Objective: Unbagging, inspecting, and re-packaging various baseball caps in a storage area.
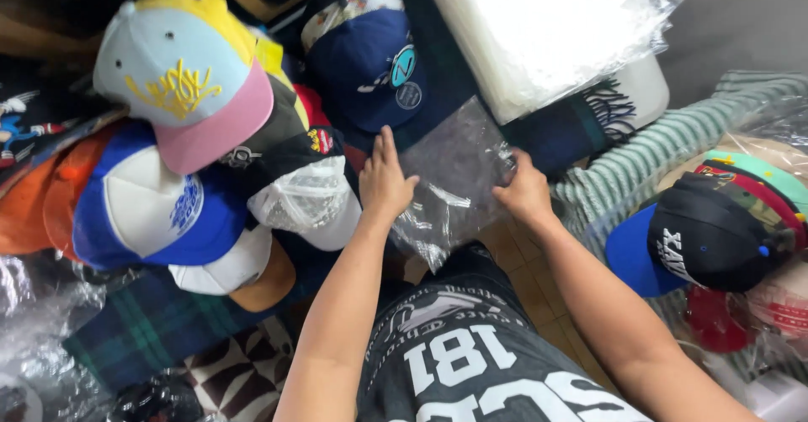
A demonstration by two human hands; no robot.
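A clear plastic bag (454,178) lies flat in front of me over dark fabric. My left hand (385,178) rests flat on its left edge, fingers stretched forward. My right hand (523,191) pinches the bag's right edge. Just left of my left hand sits a cap wrapped in clear plastic (307,199). A navy cap with a round sticker (370,64) lies beyond the bag.
A heap of caps fills the left: a pale blue, yellow and pink one (185,73) and a blue and white one (151,207). At right is a black and blue cap (699,245). A stack of clear bags (539,26) lies at the top. A striped cloth (665,148) lies at right.
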